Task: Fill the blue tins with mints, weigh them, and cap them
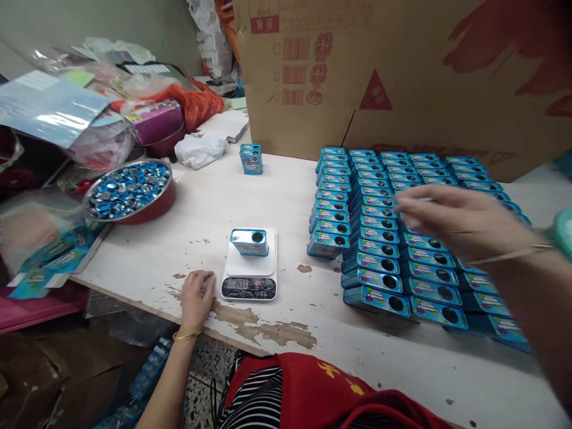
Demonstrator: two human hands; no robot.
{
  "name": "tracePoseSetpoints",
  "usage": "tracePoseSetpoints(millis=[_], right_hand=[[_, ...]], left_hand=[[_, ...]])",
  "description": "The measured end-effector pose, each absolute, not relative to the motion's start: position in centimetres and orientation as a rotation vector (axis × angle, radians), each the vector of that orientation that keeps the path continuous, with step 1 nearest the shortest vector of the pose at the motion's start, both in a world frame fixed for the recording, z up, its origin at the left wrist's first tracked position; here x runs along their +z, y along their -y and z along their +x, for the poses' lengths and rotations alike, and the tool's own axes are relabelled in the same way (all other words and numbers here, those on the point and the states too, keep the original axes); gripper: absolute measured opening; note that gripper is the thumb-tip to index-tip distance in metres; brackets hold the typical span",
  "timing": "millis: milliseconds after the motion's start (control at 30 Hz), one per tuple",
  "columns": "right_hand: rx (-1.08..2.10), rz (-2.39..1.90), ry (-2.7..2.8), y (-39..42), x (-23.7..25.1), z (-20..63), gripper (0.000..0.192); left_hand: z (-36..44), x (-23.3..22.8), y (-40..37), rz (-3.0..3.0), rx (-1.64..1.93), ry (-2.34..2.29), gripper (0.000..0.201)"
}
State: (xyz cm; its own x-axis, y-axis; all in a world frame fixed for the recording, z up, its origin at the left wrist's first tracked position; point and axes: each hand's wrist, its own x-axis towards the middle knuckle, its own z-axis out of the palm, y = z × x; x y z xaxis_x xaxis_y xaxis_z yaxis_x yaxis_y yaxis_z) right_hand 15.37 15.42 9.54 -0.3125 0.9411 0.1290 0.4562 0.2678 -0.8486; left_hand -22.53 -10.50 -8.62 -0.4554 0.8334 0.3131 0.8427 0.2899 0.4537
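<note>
Weighing step rn: small blue metal tin (249,242) sits on white digital scale (250,266). Left hand (196,298) rests loosely curled, empty, beside it; right hand (460,221), blurry, fingers spread, empty afaict, over rows of blue tins (393,238). Next prob needs reading the display, then swapping tins.

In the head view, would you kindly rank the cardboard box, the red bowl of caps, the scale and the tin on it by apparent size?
1. cardboard box
2. red bowl
3. scale, nearer the camera, so close to the bowl
4. tin

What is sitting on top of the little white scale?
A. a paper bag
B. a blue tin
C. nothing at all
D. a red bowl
B: one blue tin lies on the white scale, just right of the left hand that rests on the table.
</note>
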Motion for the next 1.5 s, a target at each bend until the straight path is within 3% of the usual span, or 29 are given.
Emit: tracePoseSetpoints(millis=[67,133,333,633,1500], right_hand=[[1.247,-1.157,2.080,-14.2,9.3,10.0,0.017],[1.297,-1.030,2.267,-12.8,9.0,4.4,0.009],[0.915,-0.851,2.761,-10.8,7.7,-4.1,0.012],[0.704,-0.834,2.993,-10.7,6.4,-5.1,0.025],[0.664,-0.838,3.060,-10.8,7.5,-5.3,0.017]], left_hand=[[-22.6,-8.7,10.6,-1.640,-0.914,2.503,0.020],[-22.7,-8.8,10.7,-1.647,-0.931,2.492,0.020],[-22.7,-8.9,10.6,-1.617,-0.981,2.505,0.020],[-22.6,-9.2,10.8,-1.583,-0.996,2.520,0.022],[-22.4,-9.1,10.8,-1.586,-0.981,2.533,0.021]])
